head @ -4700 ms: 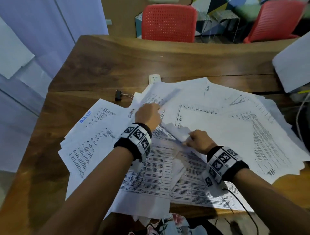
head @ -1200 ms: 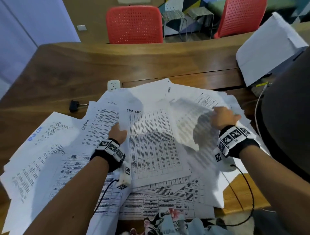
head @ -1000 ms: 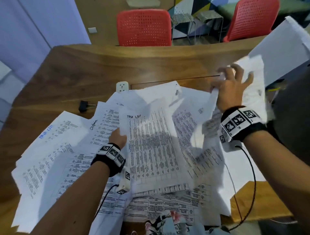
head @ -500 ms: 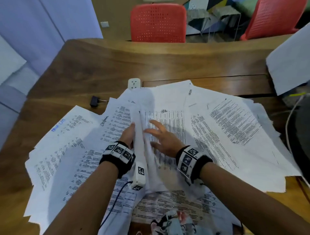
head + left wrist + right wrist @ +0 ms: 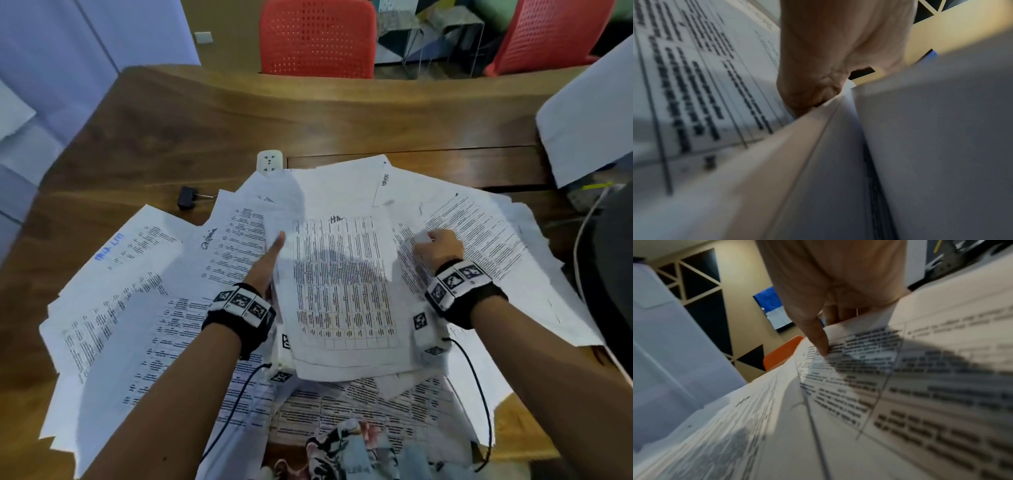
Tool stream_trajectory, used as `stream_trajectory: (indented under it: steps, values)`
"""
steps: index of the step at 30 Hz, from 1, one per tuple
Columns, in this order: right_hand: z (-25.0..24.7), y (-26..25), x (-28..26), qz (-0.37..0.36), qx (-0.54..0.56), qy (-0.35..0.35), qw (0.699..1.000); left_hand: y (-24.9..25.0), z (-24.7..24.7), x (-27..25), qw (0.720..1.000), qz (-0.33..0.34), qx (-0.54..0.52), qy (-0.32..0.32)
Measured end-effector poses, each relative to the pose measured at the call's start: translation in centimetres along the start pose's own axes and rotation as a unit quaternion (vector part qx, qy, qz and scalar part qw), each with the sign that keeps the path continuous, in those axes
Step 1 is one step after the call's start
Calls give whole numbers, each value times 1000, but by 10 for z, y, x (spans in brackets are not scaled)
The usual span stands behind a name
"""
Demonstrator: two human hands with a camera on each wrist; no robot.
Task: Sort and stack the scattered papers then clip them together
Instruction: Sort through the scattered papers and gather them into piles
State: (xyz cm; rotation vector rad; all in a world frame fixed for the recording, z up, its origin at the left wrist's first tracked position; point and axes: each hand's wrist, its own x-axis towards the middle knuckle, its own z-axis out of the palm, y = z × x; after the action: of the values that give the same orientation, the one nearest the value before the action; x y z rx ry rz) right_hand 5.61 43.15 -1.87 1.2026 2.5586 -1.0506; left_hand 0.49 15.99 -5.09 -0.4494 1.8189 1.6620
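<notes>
Printed papers [image 5: 130, 308] lie scattered over the wooden table [image 5: 308, 120]. In the middle sits a gathered stack [image 5: 342, 291] with a table sheet on top. My left hand [image 5: 267, 263] holds its left edge, one finger straight along it; the left wrist view shows the stack's edge [image 5: 838, 129] tucked against my left hand [image 5: 818, 56]. My right hand [image 5: 436, 248] is curled to the right of the stack and pinches the corner of a text sheet [image 5: 479, 233]. In the right wrist view my right hand [image 5: 828, 334] has its thumb on that sheet [image 5: 900, 386]. A black binder clip [image 5: 186, 198] lies far left, apart from both hands.
A white power socket [image 5: 270, 162] sits in the table just behind the papers. A white paper pile [image 5: 589, 120] rises at the right edge, with a dark object [image 5: 613, 274] and cable below it. Two red chairs [image 5: 317, 37] stand beyond the table.
My right hand has left the stack's face, moved right and pinched a sheet's corner. The stack, upright half a second ago, now lies flatter in my left hand.
</notes>
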Motion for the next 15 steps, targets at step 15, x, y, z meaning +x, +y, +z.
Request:
stream_trajectory:
  steps: [15]
  values:
    - [-69, -87, -26, -423, -157, 234, 861, -7, -6, -2, 984, 43, 143, 94]
